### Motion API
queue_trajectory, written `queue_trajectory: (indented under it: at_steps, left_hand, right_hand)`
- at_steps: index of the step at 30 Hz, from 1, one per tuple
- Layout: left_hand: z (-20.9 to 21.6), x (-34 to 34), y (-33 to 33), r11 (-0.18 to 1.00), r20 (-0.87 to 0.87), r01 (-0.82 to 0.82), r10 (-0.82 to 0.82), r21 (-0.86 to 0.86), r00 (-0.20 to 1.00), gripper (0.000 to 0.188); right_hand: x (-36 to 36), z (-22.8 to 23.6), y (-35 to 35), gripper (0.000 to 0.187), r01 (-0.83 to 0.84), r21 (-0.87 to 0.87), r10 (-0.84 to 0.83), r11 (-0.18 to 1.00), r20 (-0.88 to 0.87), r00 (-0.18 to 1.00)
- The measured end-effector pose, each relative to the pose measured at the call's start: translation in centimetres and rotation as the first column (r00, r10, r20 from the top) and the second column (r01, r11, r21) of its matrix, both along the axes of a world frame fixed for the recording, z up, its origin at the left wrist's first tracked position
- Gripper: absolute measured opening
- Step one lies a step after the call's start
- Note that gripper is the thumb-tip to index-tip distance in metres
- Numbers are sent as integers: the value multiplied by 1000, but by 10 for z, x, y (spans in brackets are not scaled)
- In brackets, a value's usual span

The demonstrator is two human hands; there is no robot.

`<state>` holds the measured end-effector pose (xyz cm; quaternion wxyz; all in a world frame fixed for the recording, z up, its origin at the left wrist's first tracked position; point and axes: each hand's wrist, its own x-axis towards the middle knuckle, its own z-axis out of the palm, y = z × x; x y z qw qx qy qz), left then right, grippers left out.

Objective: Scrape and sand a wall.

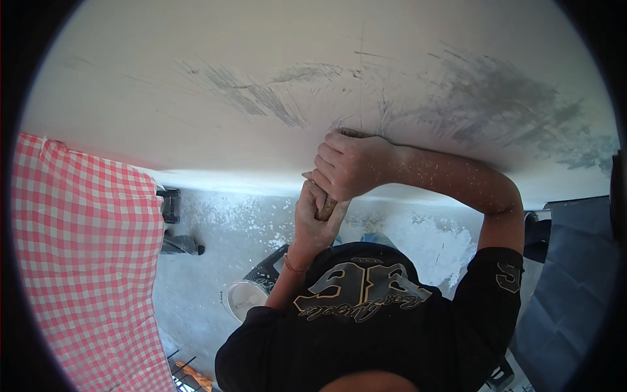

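Both my hands are closed round a brown, wood-like bar (326,208) held up against the pale wall (228,39). My right hand (353,164) is the upper one, its fingers wrapped over the bar close to the wall, and a brown end shows above its knuckles. Just below and to the left, my left hand (315,219) grips the lower part. My fingers hide most of the tool, so its kind cannot be made out. Grey smears (503,98) and scratch-like streaks (248,91) mark the wall around my hands. White dust speckles my right forearm.
A pink-and-white checked cloth (85,248) hangs at the left. Below my left arm stands a dark bucket (230,299) with whitish contents. White splatters cover the grey floor (196,274). A dark blue-grey sheet (568,274) is at the right.
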<state>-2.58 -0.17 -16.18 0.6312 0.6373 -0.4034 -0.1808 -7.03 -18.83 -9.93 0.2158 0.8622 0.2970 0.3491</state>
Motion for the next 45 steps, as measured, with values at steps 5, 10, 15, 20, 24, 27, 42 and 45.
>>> queue_trajectory:
  at_steps: [5,10,15,20,24,27,42,45]
  left_hand:
    - [-13,16,5,999,77,15,-13,-28,997,42]
    - [2,25,2,1000,166,28,-29,7,986,43]
    - [30,37,3,999,254,35,-40,26,966,42]
    - [54,38,8,981,155,129,-152,147,976,38]
    - [23,16,19,990,48,135,-133,-45,990,27]
    - [16,-11,15,977,-316,99,-156,-187,936,14]
    - [-3,-29,-27,962,-530,-77,-78,-264,845,25]
    - [-10,-25,-24,972,-302,-71,0,-225,953,29]
  right_hand:
    - [5,0,4,36,10,21,-11,1000,61,998]
    - [10,7,2,37,-14,42,10,999,103,995]
    - [13,17,5,31,-12,70,2,998,146,989]
    - [9,14,8,27,59,64,-69,996,156,985]
    - [12,17,12,26,-39,46,39,998,-4,999]
    - [14,16,14,23,-64,-30,60,998,-126,990]
    - [8,34,-5,19,-28,-226,-48,974,-324,945]
    - [6,32,4,18,-7,-227,-74,974,-347,935]
